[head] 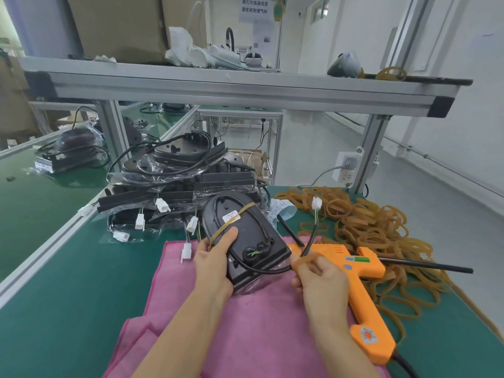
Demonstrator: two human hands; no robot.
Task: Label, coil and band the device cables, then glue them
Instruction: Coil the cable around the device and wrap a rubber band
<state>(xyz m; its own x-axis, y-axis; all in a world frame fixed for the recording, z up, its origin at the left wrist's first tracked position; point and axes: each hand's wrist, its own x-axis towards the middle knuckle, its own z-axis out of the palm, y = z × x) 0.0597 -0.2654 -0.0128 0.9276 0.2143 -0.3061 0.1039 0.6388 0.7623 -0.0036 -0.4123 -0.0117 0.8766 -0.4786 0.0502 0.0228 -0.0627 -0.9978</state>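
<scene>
Currently the black device (246, 241) is being held tilted above the pink cloth (245, 323) by the left hand (215, 260), fingers curled under its near edge, thumb pressed flat on its back. Probably it is being clamped this way so the cable (261, 270) stays in its routed loop while banding is being done.

One rubber band (231, 222) is already being kept across the far half, over the white label (231, 216); labelling looks done on this unit.

The cable's free end is being pinched by the right hand (316, 276), just right of the device, together with a second rubber band (304, 261) stretched over the fingers. The white connector (316, 203) is being left sticking up beyond that hand, likely to keep it clear of the wrap.

The glue gun (362, 290) is lying just right of the right hand, touching nothing being worked, so it is being kept within reach for gluing. Loose bands (376, 230) are piled beyond and right of it.

Unfinished bagged units (174, 186) are being stacked beyond the left hand.

Judgement: second banding in progress, glue not yet started.
</scene>
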